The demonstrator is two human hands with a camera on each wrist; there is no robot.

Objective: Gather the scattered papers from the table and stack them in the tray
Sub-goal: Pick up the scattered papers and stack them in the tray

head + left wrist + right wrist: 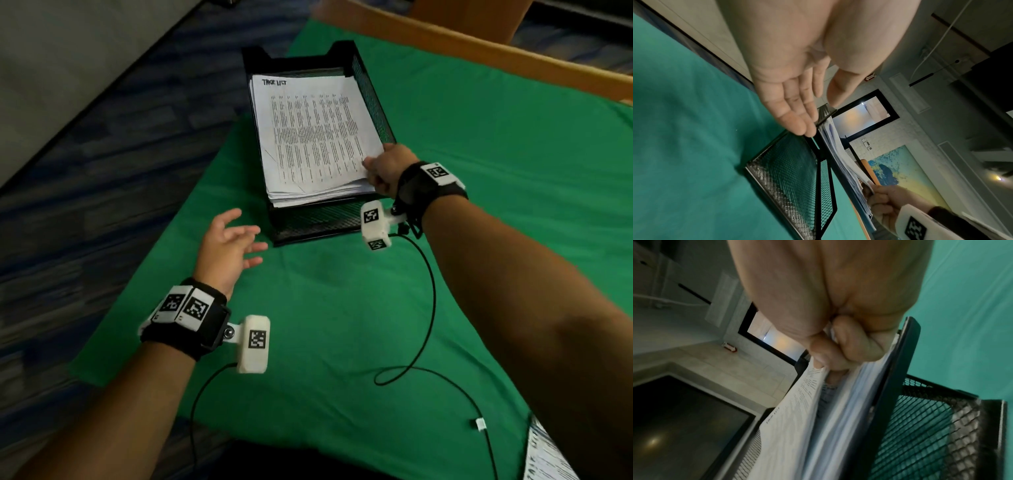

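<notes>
A black mesh tray (pixel 373 102) stands on the green cloth, holding a thick stack of printed papers (pixel 315 137) headed "TASK LIST". My right hand (pixel 383 171) pinches the near right corner of the stack, thumb on top, fingers curled beneath; the right wrist view shows that hand (pixel 838 345) gripping the papers (pixel 797 418) over the tray rim (pixel 900 369). My left hand (pixel 233 243) hovers just left of the tray's near end, fingers spread and holding nothing. In the left wrist view that hand (pixel 797 105) is open above the tray's mesh wall (pixel 793 175).
Another printed sheet (pixel 544 455) peeks in at the lower right corner beneath my right forearm. Black cables (pixel 428 308) from the wrist cameras loop over the green cloth (pixel 342 325). A wooden table edge (pixel 479 51) runs along the back; carpeted floor lies left.
</notes>
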